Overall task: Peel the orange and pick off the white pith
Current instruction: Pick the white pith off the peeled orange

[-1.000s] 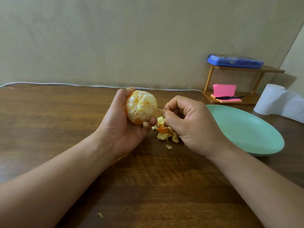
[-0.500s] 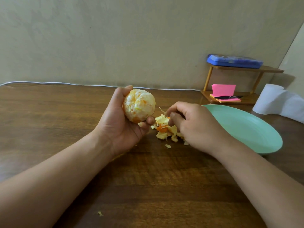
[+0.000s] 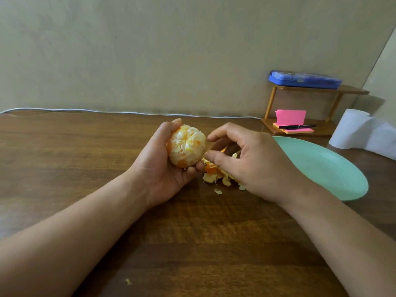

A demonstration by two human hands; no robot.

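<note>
Left hand (image 3: 165, 166) cups the orange (image 3: 186, 145) – right hand (image 3: 252, 159) seemingly touching it

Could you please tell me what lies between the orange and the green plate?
In the head view, the right hand and a pile of peel scraps lie between the orange and the plate.

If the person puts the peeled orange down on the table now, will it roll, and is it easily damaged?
It would probably roll a little: the orange looks nearly round and the table looks smooth. Already peeled, it is likely soft and easy to squash.
</note>
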